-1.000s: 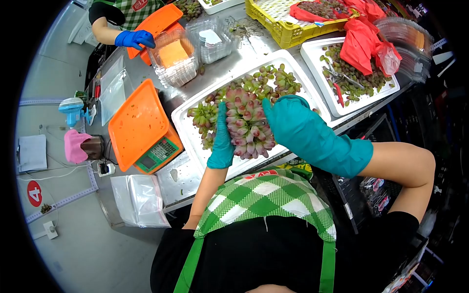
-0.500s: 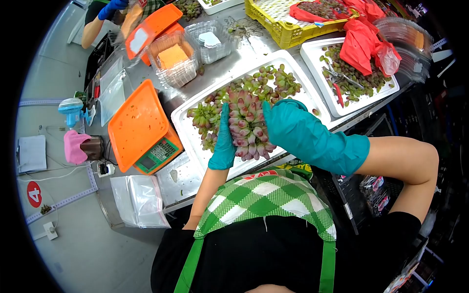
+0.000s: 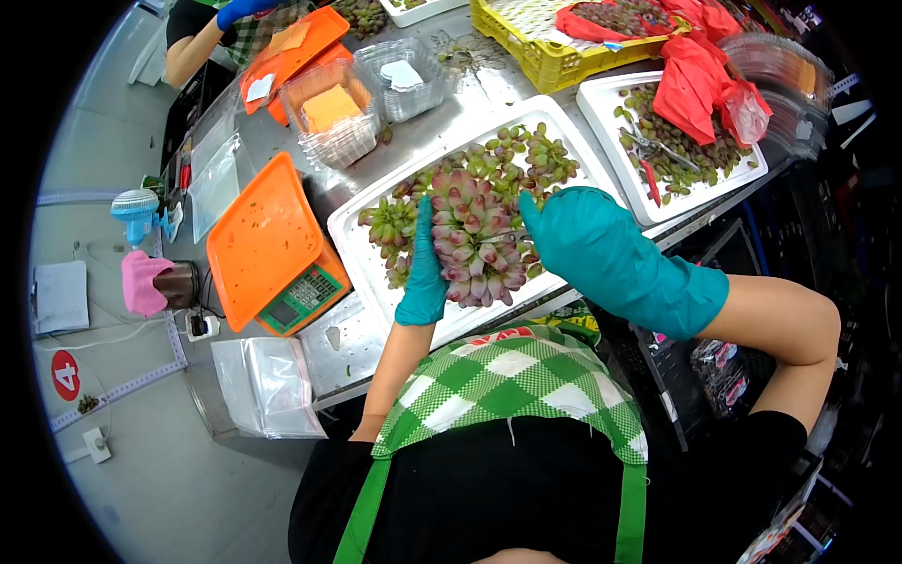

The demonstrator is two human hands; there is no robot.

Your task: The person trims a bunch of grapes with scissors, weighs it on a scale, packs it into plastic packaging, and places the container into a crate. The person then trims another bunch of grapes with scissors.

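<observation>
Above the grey metal table's white rectangular plastic tray, a pink-green succulent cluster is held by the teal-gloved left hand, fingers straight, while the teal-gloved right hand, grip unclear, has been drawn aside, exposing more leaves.

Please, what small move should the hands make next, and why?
Perhaps the right hand should close gently against the pinkish bunch: the left hand lies along its left side, while the right hand is beside its right side, not clearly gripping it.
</observation>
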